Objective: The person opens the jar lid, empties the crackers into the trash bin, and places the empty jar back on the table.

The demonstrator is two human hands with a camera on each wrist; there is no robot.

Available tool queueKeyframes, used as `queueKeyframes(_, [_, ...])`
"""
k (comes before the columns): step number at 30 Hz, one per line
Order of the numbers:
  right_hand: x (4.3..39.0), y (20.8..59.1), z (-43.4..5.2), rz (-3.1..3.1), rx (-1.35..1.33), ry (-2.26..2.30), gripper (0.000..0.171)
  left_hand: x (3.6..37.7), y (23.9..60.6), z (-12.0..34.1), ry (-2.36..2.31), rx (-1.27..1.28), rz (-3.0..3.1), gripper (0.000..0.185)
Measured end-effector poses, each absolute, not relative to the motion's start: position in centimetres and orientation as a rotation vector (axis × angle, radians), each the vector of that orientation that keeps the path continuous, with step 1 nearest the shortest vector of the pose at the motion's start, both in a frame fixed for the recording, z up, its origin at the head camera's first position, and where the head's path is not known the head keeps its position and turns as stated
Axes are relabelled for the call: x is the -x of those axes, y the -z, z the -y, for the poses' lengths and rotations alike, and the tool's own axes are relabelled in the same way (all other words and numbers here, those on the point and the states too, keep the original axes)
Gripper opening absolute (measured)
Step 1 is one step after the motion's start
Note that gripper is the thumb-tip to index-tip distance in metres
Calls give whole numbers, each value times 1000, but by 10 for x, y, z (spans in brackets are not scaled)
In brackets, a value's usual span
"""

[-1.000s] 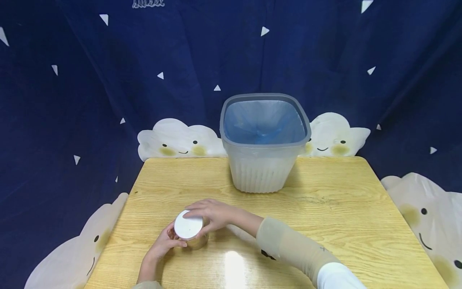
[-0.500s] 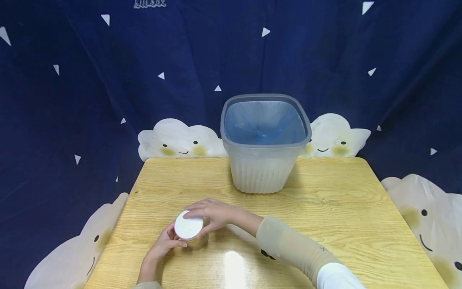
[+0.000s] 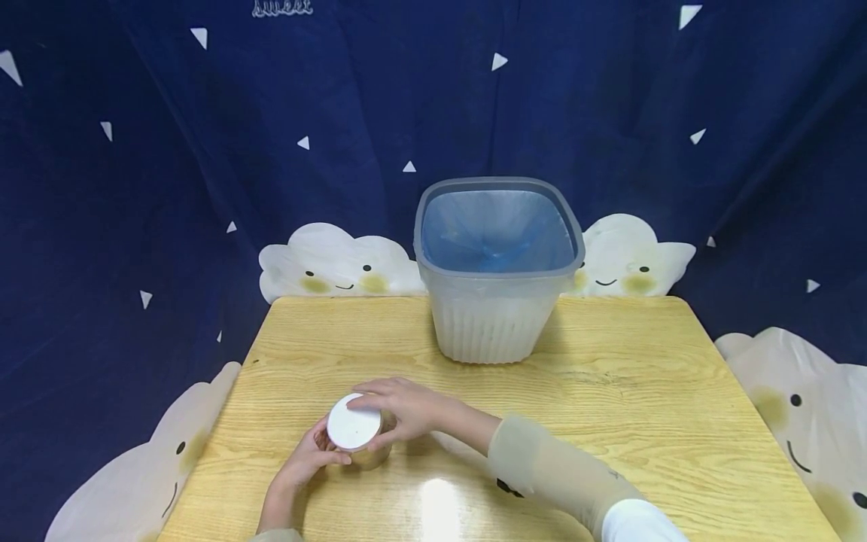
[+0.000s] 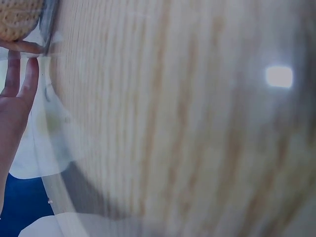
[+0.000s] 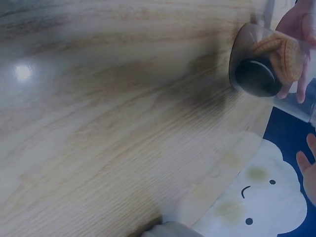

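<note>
A clear jar [image 3: 366, 452] with a white lid [image 3: 354, 427] stands on the wooden table [image 3: 609, 391] near its front left. In the right wrist view round cookies [image 5: 282, 55] show through the jar [image 5: 256, 69]. My left hand [image 3: 310, 453] curls round the jar's side from the left. My right hand [image 3: 401, 406] reaches over from the right, its fingers and thumb curled round the lid's rim. In the left wrist view, fingers [image 4: 19, 84] lie against the jar's glass below a cookie [image 4: 19, 19].
A translucent square bin [image 3: 497, 301] lined with a blue bag stands at the back middle of the table. A dark blue curtain with white clouds hangs behind and around the table. Bare wood lies to the right of the hands.
My right hand has shifted slightly on the lid, and its forearm has moved a little toward me. The jar and my left hand stay where they were.
</note>
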State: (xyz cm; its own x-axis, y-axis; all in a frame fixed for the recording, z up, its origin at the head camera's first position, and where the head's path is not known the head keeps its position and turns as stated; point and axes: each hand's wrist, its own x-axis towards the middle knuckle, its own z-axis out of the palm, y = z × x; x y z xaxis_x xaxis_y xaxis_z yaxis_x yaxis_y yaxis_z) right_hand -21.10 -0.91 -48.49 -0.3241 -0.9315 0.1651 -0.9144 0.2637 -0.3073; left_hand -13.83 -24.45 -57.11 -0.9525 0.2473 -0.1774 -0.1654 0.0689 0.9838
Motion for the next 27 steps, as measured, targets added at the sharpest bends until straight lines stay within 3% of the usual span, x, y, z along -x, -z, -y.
queueKeyframes(27, [163, 501, 29, -2991, 1409, 535, 77, 139, 571, 243, -1962, -56, -2055, 85])
